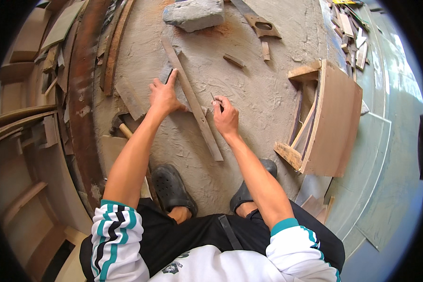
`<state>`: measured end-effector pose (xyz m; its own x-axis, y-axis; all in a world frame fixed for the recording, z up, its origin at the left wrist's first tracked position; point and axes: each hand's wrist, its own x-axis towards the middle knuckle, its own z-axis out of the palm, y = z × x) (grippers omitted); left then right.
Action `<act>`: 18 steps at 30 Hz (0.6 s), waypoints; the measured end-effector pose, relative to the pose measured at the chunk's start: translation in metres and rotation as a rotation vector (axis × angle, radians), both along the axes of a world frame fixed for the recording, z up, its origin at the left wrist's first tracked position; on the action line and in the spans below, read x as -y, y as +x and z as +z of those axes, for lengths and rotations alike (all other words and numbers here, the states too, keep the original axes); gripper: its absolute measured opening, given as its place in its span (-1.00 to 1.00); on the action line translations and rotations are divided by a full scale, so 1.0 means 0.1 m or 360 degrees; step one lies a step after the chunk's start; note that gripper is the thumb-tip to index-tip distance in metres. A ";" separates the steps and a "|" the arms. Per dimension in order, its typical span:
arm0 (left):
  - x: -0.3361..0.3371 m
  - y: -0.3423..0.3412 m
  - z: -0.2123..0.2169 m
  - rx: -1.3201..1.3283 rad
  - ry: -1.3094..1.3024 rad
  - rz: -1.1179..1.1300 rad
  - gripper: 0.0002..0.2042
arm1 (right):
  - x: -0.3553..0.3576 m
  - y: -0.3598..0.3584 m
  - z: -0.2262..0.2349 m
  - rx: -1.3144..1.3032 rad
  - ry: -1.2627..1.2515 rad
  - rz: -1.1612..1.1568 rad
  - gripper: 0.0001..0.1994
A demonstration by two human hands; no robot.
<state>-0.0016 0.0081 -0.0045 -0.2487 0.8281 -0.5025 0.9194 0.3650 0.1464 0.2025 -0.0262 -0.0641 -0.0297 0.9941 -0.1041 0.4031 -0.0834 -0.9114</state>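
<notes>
A long narrow wooden strip (192, 98) lies slantwise on the rough floor before me. My left hand (164, 97) is at its left side, fingers spread, with the index fingertip near the strip's edge and the thumb reaching toward its middle. A small dark edge shows beside that index finger; I cannot tell what it is. To the right of the strip, apart from it, my right hand (226, 116) is closed in a pinch on a thin dark pointed piece (213, 97), too small to name surely. A hammer (124, 129) with a wooden handle lies partly hidden behind my left forearm.
An open wooden box frame (333, 120) stands at right, by glass sheets (366, 155). A concrete block (195, 15) and handsaw (263, 27) lie at the far side. Wood offcuts (350, 33) are heaped far right; wooden cabinets (28, 188) and a rusty beam (83, 113) line the left.
</notes>
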 end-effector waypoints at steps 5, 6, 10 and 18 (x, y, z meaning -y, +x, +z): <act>-0.01 0.01 -0.03 -0.0007 0.0009 0.0007 0.33 | -0.55 -0.30 0.09 0.0121 0.0115 0.0108 -0.81; -0.01 0.00 -0.03 -0.0011 -0.0014 0.0031 0.32 | -0.67 -0.40 0.10 0.0140 0.0094 0.0144 -0.80; -0.01 0.03 0.04 0.0031 -0.0007 0.0074 0.30 | -1.10 -0.80 0.06 0.0207 0.0099 0.0180 -0.77; -0.03 0.02 0.02 0.0052 -0.0042 0.0111 0.33 | -1.51 -1.32 0.06 0.0388 -0.0066 0.0222 -0.73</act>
